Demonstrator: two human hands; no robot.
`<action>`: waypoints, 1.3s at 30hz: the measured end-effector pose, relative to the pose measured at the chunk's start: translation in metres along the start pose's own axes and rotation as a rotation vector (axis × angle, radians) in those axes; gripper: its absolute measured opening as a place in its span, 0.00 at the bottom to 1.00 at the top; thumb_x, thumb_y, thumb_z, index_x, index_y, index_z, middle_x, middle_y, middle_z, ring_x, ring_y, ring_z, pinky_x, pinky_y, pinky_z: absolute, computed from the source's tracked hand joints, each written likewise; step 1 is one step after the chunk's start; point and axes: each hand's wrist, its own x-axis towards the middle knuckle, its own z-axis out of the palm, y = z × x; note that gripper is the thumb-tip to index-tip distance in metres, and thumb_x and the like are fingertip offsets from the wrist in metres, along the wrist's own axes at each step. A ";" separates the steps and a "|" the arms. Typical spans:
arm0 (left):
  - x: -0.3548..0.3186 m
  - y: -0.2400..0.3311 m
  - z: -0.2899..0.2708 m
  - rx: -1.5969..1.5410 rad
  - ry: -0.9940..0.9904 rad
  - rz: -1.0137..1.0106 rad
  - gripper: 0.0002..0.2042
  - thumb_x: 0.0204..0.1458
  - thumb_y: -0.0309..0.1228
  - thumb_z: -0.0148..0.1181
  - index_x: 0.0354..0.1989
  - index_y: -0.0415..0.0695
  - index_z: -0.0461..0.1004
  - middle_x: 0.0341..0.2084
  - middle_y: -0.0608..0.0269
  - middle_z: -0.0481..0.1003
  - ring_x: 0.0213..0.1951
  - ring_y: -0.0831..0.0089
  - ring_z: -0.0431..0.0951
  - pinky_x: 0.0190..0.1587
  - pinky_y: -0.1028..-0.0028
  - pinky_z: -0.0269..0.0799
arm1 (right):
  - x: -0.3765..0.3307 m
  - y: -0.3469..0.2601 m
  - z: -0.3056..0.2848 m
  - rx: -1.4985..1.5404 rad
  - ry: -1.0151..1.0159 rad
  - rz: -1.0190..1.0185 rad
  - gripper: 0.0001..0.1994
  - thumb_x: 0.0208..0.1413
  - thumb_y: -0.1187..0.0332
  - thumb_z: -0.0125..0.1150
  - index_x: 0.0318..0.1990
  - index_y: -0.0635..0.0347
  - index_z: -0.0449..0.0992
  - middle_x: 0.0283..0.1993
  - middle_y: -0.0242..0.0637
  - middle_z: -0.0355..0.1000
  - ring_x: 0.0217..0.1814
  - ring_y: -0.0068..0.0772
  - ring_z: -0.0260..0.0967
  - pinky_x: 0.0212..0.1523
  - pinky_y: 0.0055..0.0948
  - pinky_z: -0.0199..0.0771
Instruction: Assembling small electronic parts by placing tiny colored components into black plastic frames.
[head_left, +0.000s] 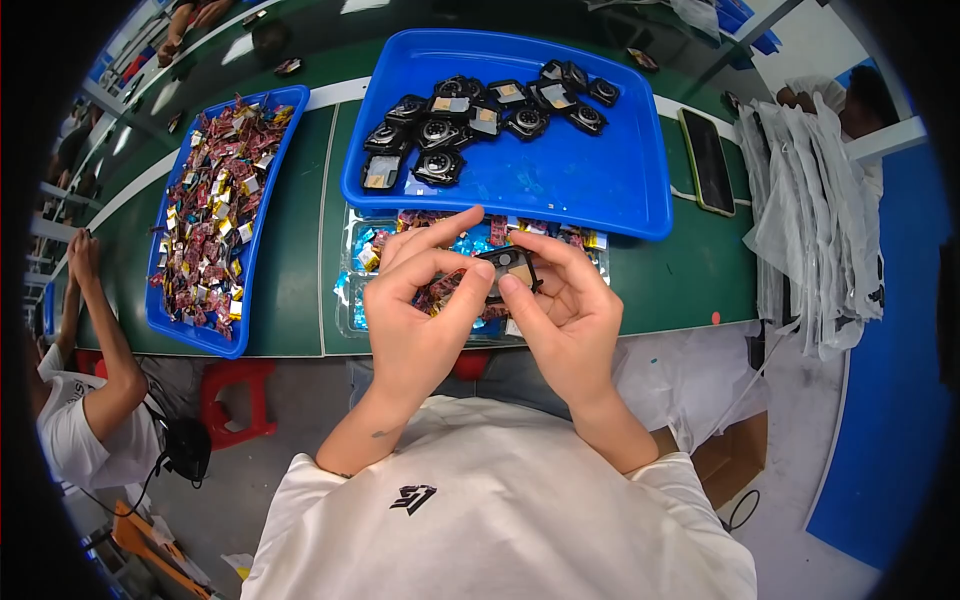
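Between my two hands is a small black watch case (pixel 520 266) with a tan square patch on its inner side. My right hand (pixel 575 325) grips it, thumb on its face and fingers curled behind. At its left edge, the thumb and index finger of my left hand (pixel 412 300) pinch together on the case, the other fingers raised. Beneath my hands lies a clear plastic tray (pixel 347 262) of small blue, red and yellow pieces, partly hidden. Just beyond stands a blue tray (pixel 595 178) where several similar black watch cases (pixel 438 166) are spread.
A long blue tray (pixel 238 343) heaped with small red and yellow-white parts (pixel 215 200) stands left on the green table (pixel 665 275). A phone (pixel 708 165) lies right of the middle tray, near hanging translucent bags (pixel 800 220). Another person's clasped hands (pixel 83 257) rest at far left.
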 end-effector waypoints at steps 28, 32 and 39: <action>-0.009 0.006 0.002 0.197 0.114 0.210 0.08 0.38 0.21 0.66 0.30 0.40 0.80 0.36 0.58 0.79 0.36 0.67 0.75 0.39 0.72 0.69 | 0.004 0.008 -0.008 0.195 0.157 -0.073 0.09 0.52 0.82 0.58 0.41 0.71 0.71 0.40 0.40 0.72 0.41 0.24 0.73 0.40 0.19 0.74; -0.010 0.005 0.001 0.155 0.129 0.185 0.08 0.38 0.21 0.67 0.29 0.41 0.80 0.30 0.61 0.78 0.34 0.69 0.76 0.36 0.74 0.68 | 0.004 0.003 -0.007 0.239 0.134 0.009 0.09 0.52 0.82 0.59 0.41 0.70 0.70 0.41 0.42 0.72 0.40 0.23 0.72 0.41 0.18 0.73; -0.011 0.012 -0.003 0.334 0.071 0.342 0.09 0.36 0.24 0.70 0.29 0.46 0.80 0.22 0.68 0.74 0.26 0.73 0.70 0.30 0.74 0.63 | 0.001 0.004 -0.012 0.201 0.109 0.026 0.08 0.52 0.82 0.58 0.39 0.70 0.70 0.38 0.42 0.74 0.38 0.20 0.72 0.35 0.16 0.72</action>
